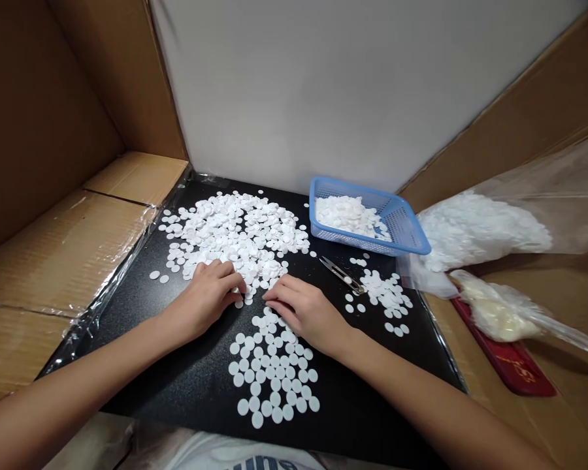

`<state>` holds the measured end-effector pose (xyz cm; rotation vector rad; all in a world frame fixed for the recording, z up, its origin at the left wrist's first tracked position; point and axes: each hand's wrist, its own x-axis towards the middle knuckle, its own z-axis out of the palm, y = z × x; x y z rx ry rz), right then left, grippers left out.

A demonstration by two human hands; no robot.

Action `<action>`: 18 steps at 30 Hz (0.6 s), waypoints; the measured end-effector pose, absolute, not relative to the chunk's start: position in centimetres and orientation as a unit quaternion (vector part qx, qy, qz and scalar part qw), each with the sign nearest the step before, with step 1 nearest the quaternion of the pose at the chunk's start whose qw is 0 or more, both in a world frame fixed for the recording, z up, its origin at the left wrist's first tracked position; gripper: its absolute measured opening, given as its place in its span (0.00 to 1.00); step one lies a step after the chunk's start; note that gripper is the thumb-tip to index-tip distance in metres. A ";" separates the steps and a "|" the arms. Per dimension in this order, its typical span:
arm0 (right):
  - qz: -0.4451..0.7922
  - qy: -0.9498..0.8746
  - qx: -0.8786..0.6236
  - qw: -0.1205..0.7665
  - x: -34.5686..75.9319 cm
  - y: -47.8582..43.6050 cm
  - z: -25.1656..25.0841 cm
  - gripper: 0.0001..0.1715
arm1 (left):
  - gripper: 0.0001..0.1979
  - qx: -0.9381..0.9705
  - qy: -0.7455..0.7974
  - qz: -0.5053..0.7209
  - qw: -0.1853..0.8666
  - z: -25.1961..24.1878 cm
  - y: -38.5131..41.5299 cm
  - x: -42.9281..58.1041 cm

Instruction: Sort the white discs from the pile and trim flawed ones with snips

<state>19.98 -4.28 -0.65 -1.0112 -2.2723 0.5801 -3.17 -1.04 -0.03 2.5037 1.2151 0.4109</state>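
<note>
Both hands rest on a black work surface (pixel 186 385) among small white round discs. My left hand (pixel 210 294) lies at the near edge of a large loose pile of discs (pixel 235 232), its fingers curled down onto the discs. My right hand (pixel 304 310) lies beside it, fingers stretched flat and pointing left, touching discs between the large pile and a flat, single-layer patch of discs (pixel 272 369) closer to me. Whether either hand pinches a disc is hidden under the fingers.
A blue plastic basket (pixel 406 228) holding more discs stands at the back right. Small metal snips (pixel 343 274) lie beside a smaller group of discs (pixel 387 294). Clear bags (pixel 480 228) of white discs and a red tray (pixel 514 365) lie right. Cardboard walls (pixel 53 117) surround the surface.
</note>
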 end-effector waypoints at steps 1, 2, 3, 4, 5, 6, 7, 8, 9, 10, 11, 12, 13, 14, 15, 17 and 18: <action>0.213 -0.851 -0.388 0.284 19.7 -3.9 -0.7 0.06 | 0.06 0.878 0.428 0.147 0.157 -0.3 -1.0 -3.2; 0.208 -0.852 -0.392 0.277 19.3 -3.5 -0.8 0.06 | 0.06 0.877 0.429 0.150 0.152 -0.5 -1.0 -3.4; 0.201 -0.856 -0.393 0.268 19.0 -3.1 -0.8 0.06 | 0.06 0.877 0.431 0.153 0.150 -0.6 -1.0 -3.5; 0.194 -0.862 -0.391 0.259 18.7 -2.8 -0.9 0.05 | 0.06 0.876 0.431 0.155 0.149 -0.7 -1.0 -3.8; 0.186 -0.867 -0.390 0.250 18.4 -2.4 -1.1 0.05 | 0.06 0.876 0.432 0.157 0.149 -0.7 -1.0 -4.0; 0.177 -0.872 -0.387 0.241 18.2 -2.1 -1.2 0.04 | 0.06 0.875 0.431 0.159 0.151 -0.7 -1.0 -4.2; 0.165 -0.879 -0.383 0.232 18.0 -1.8 -1.3 0.04 | 0.06 0.875 0.430 0.160 0.154 -0.7 -0.9 -4.4; 0.153 -0.886 -0.378 0.222 17.9 -1.6 -1.4 0.04 | 0.06 0.875 0.428 0.161 0.158 -0.6 -0.8 -4.6; 0.141 -0.893 -0.370 0.212 17.9 -1.5 -1.4 0.06 | 0.06 0.875 0.426 0.161 0.164 -0.5 -0.7 -4.7; 0.132 -0.900 -0.362 0.205 17.9 -1.4 -1.4 0.07 | 0.06 0.875 0.424 0.159 0.171 -0.5 -0.7 -4.9; 0.131 -0.903 -0.356 0.202 18.0 -1.4 -1.3 0.08 | 0.06 0.876 0.421 0.158 0.177 -0.4 -0.6 -5.0; 0.141 -0.901 -0.356 0.206 18.1 -1.6 -1.1 0.08 | 0.06 0.876 0.419 0.158 0.181 -0.4 -0.5 -5.1; 0.166 -0.890 -0.365 0.215 18.2 -1.8 -0.8 0.08 | 0.06 0.876 0.416 0.161 0.184 -0.3 -0.4 -5.2; 0.204 -0.872 -0.384 0.224 18.4 -2.1 -0.4 0.07 | 0.07 0.876 0.414 0.166 0.184 -0.3 -0.4 -5.4; 0.250 -0.848 -0.410 0.225 18.5 -2.4 -0.1 0.07 | 0.07 0.876 0.413 0.171 0.183 -0.3 -0.3 -5.6; 0.341 -0.791 -0.467 0.200 18.8 -3.0 0.6 0.10 | 0.07 0.875 0.412 0.179 0.179 -0.3 -0.1 -5.9; 0.368 -0.768 -0.493 0.180 19.0 -3.2 0.8 0.11 | 0.07 0.876 0.411 0.179 0.180 -0.3 0.0 -6.1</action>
